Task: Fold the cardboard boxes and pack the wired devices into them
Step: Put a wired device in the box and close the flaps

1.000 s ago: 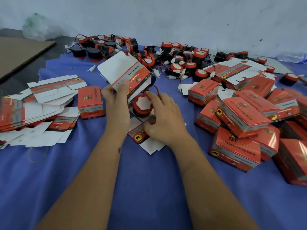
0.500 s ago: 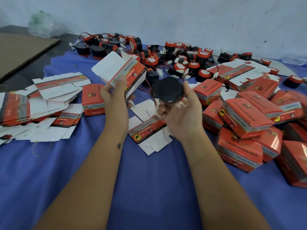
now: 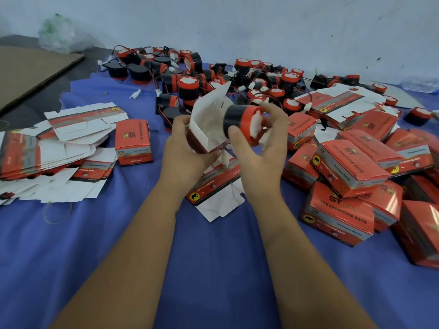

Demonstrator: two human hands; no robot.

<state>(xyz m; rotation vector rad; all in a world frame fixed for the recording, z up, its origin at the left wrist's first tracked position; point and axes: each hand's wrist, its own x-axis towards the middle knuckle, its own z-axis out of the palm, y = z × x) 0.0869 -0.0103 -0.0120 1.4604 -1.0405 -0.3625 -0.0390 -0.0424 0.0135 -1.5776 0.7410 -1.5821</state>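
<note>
My left hand (image 3: 187, 148) grips a folded-up red and white cardboard box (image 3: 209, 122) whose open end, with white flaps up, faces right. My right hand (image 3: 263, 148) holds a black and red round wired device (image 3: 242, 122) on its side, its black end at the box's opening. A white plug on the device's wire (image 3: 224, 160) dangles below between my hands. Under them a flat unfolded box (image 3: 213, 188) lies on the blue cloth.
Several loose wired devices (image 3: 213, 77) are heaped at the back by the wall. Closed red boxes (image 3: 351, 167) are piled on the right, with one more (image 3: 133, 141) at centre left. Flat box blanks (image 3: 47, 148) are stacked on the left. Brown cardboard (image 3: 31, 70) lies far left.
My right hand picked a device up off the cloth, turned it sideways and brought it to the box's open end. My left hand turned the box so the opening faces right.
</note>
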